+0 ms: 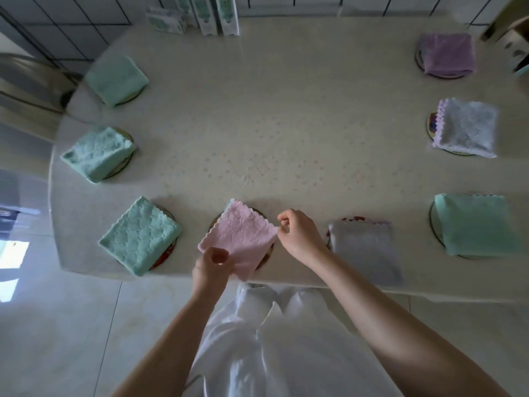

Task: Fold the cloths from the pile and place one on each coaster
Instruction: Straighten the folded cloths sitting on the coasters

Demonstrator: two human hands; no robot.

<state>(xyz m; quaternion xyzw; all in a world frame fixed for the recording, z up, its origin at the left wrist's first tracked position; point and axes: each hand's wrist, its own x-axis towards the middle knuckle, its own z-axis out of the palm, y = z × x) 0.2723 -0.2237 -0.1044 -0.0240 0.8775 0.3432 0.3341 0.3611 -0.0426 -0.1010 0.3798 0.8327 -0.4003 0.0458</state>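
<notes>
- Lying on a round coaster (269,253) at the near edge of the table (257,124), a folded pink cloth (239,237) was seen (it was turned like a diamond).
- The near left edge of the pink cloth was pinched by the left hand (211,266), with the fingers curled round it.
- The right corner of the pink cloth was pinched between the thumb and fingers of the right hand (297,236).
- Down the left side of the table, a near green cloth (140,236), a middle green cloth (97,153) and a far green cloth (116,80) were each set folded on a coaster, well apart.
- A pale grey cloth (366,250) was laid folded on a coaster just to the right of the right hand.
- Along the right side, a right green cloth (475,224), a lilac cloth (466,127) and a purple cloth (446,54) were each placed on a coaster.
- Some tall boxes (206,12) were stood at the far edge of the table.
- White clothes (257,339) were seen between the two arms.
</notes>
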